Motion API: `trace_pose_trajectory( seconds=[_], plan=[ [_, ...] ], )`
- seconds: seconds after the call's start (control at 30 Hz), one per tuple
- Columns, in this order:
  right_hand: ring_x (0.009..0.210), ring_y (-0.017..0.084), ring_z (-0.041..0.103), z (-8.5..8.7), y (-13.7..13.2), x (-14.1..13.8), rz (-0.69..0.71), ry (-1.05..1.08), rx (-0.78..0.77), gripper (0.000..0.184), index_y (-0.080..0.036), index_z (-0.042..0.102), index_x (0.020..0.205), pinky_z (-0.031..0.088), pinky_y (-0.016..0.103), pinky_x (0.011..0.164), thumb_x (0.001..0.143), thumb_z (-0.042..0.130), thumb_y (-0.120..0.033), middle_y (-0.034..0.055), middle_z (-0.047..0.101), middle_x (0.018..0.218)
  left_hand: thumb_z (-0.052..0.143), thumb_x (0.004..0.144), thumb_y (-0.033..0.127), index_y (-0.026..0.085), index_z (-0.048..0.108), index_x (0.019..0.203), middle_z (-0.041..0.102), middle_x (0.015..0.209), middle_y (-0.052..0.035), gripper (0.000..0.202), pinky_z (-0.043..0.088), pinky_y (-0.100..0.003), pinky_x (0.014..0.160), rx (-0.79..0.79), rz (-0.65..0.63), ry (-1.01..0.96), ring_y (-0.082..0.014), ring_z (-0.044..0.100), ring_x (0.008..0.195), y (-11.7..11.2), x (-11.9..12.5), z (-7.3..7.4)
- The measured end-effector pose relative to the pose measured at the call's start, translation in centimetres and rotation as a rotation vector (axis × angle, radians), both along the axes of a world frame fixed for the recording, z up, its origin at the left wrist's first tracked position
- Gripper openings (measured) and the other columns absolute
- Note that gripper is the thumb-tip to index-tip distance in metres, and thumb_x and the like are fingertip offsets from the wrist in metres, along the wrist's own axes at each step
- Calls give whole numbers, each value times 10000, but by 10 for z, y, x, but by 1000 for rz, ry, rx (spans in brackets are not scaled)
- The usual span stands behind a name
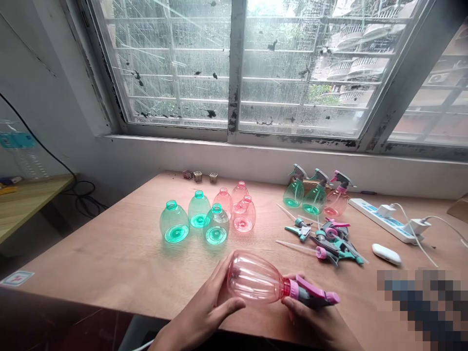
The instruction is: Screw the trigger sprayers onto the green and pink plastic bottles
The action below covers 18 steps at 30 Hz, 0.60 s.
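Observation:
A pink see-through spray bottle (256, 277) lies sideways between my hands, above the table's front edge. My left hand (215, 295) is wrapped round its base, thumb along the near side. At the neck, my right hand (307, 314) grips the pink collar (293, 288) beneath the pink and grey trigger head (316, 293), which sits on the bottle's mouth. Whether the collar is fully tightened cannot be seen. Beyond them stand open green bottles (174, 224) and open pink bottles (244, 215). Several loose trigger heads (334, 241) with tubes lie in a pile to the right.
Three bottles with heads fitted, one of them a green spray bottle (293, 190), stand at the back right. Nearby are a white power strip (383, 219) with plugs and a white case (386, 254). Small cubes (198, 176) sit by the wall below the window.

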State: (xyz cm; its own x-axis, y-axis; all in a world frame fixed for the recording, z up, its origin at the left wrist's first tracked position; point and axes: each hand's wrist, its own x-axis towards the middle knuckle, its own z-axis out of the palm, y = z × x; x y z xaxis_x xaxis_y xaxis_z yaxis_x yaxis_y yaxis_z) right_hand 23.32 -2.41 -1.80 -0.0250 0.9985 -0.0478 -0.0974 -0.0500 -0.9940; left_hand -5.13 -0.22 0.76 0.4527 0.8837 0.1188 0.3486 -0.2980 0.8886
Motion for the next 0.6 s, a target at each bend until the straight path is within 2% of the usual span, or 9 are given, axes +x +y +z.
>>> trace_pose_trajectory(
  seconds=[0.13,0.23,0.3,0.37,0.43,0.6],
  plan=[
    [563,194,543,1,0,0,-11,58,7,480,-187,749,999,417,339,588,756,887,-578,-7,644,601,828,887,479,268,348,1657,370,1718,-120,931,227,-551,1321,-15,0,-27,-382,308,1592,2,1,3],
    [556,189,548,1,0,1,-32,99,0,479,-187,734,971,438,341,574,761,881,-591,27,703,668,882,838,446,289,348,1655,378,1706,-116,989,250,-558,1313,4,-8,-35,-392,315,1583,2,2,1],
    [569,193,569,0,1,2,-29,94,1,456,-192,727,964,449,342,586,776,877,-580,39,731,710,845,885,403,326,309,1667,379,1705,-102,951,298,-544,1299,27,-8,-57,-383,354,1565,2,1,-3],
    [581,195,578,-2,1,4,-18,72,8,436,-191,722,966,447,345,605,798,869,-565,34,729,703,768,956,355,369,247,1680,439,1670,-84,893,334,-527,1287,36,-9,-83,-358,406,1542,2,1,-7],
    [593,194,581,-5,1,5,-16,57,22,430,-190,716,971,445,346,617,806,866,-558,32,731,705,737,980,327,391,205,1685,475,1650,-70,886,327,-523,1292,26,-16,-91,-345,411,1543,2,0,-10],
    [571,185,595,-8,0,4,4,79,-6,474,-200,709,1012,442,326,596,767,896,-559,19,726,682,843,896,366,366,178,1692,264,1770,-63,1038,213,-524,1329,-29,-50,-74,-358,222,1628,1,-2,-8]
  ],
)
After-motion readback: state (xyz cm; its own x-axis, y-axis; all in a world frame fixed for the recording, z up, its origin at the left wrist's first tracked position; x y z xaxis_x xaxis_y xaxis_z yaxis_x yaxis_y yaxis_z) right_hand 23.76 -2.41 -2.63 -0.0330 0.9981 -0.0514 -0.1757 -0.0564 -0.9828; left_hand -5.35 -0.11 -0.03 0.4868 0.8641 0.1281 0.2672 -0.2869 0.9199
